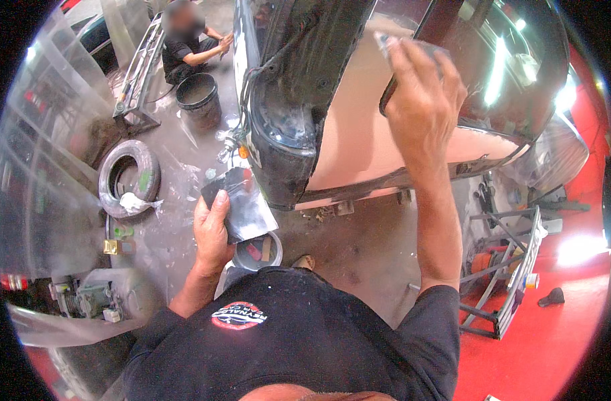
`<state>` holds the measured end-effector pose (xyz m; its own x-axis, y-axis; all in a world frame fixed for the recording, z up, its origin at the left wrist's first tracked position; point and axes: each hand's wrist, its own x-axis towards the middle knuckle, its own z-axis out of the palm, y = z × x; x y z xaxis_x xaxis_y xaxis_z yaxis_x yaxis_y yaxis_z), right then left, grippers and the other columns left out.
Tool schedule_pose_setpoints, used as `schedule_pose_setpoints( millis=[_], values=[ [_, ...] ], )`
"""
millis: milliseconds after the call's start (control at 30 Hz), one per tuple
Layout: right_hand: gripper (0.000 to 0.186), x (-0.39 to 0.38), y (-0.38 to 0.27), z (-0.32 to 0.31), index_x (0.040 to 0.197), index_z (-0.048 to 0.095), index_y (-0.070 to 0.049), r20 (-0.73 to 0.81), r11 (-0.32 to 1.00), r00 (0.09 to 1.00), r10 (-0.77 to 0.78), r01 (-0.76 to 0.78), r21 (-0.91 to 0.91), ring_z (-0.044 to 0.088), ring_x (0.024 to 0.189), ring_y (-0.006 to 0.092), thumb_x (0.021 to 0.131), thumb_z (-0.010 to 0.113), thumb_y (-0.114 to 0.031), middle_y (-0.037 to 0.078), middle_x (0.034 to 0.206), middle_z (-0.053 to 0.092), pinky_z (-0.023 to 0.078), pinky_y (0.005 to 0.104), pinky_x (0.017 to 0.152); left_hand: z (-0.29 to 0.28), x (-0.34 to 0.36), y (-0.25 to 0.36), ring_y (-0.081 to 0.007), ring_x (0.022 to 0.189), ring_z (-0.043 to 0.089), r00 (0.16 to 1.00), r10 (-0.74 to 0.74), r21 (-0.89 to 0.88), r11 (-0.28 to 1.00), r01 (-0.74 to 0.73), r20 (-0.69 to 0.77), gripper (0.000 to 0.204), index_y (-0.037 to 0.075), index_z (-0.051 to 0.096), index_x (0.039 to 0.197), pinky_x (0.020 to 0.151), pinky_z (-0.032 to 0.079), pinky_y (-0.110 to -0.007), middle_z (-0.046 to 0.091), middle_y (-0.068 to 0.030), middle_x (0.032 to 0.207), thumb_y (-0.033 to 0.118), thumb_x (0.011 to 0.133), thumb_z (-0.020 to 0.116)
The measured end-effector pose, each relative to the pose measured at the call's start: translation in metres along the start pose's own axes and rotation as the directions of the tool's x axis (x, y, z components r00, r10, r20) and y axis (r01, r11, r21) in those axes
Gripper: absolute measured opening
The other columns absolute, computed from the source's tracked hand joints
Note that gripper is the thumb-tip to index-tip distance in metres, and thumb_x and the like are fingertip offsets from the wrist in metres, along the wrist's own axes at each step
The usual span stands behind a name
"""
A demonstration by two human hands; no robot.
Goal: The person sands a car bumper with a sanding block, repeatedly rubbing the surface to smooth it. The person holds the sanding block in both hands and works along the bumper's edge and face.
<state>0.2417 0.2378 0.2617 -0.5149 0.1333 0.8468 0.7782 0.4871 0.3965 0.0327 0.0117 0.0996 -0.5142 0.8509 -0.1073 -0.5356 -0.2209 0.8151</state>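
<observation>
In the head view, my left hand (212, 227) grips a flat dark and silver plate (245, 207), thumb on top, below the car's rear corner. My right hand (426, 107) is closed on a thin flat spreader (389, 43) at the upper part of the car's body panel (345, 134), which has a smooth pinkish coating edged with dark paint. The spreader is mostly hidden behind my fingers, and whether it touches the panel I cannot tell. The dark window glass (486, 67) lies right of my hand.
A co-worker (185, 60) sits at the car's left by a black bucket (195, 100). A tire (128, 174) and a machine (91, 294) are at left, a round container (258, 250) below my left hand. Metal racks (509, 267) stand at right by red flooring (546, 354).
</observation>
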Motion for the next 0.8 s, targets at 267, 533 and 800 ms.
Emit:
schedule_pose_setpoints(
  millis=[267,533,800],
  values=[
    [0.049,-0.001,-0.002,0.026,0.118,0.071,-0.021,-0.042,0.991,0.997,0.069,-0.064,0.115,0.052,0.111,0.0224,0.072,0.065,-0.006,-0.006,0.12,0.065,0.036,0.0409,0.095,-0.006,-0.006,0.002,-0.0187,0.103,0.064,0.999,0.006,0.015,1.0,-0.005,-0.035,0.03,0.0,0.055,0.127,0.091,0.052,-0.035,0.065,-0.01,0.118,0.017,0.102,0.051],
    [0.046,-0.058,-0.024,-0.016,0.118,0.07,-0.018,0.194,0.992,0.981,0.011,-0.035,0.12,0.047,0.118,0.0312,0.074,0.063,-0.007,-0.003,0.127,0.063,0.034,0.0469,0.097,0.006,-0.012,0.007,-0.0207,0.104,0.065,1.0,-0.01,0.034,0.999,0.01,0.018,0.033,0.001,0.055,0.129,0.093,0.051,-0.036,0.066,-0.0099,0.119,0.021,0.103,0.049],
    [0.046,-0.093,-0.102,-0.14,0.129,0.062,-0.012,0.203,0.437,0.874,-0.441,0.011,0.9,0.048,0.125,0.034,0.084,0.06,-0.019,0.007,0.138,0.052,0.042,0.0533,0.109,0.037,-0.012,0.005,-0.0202,0.099,0.067,0.929,-0.288,-0.079,0.946,0.314,0.234,0.032,0.0,0.055,0.128,0.09,0.054,-0.036,0.066,-0.0106,0.115,0.016,0.101,0.05]
  ],
)
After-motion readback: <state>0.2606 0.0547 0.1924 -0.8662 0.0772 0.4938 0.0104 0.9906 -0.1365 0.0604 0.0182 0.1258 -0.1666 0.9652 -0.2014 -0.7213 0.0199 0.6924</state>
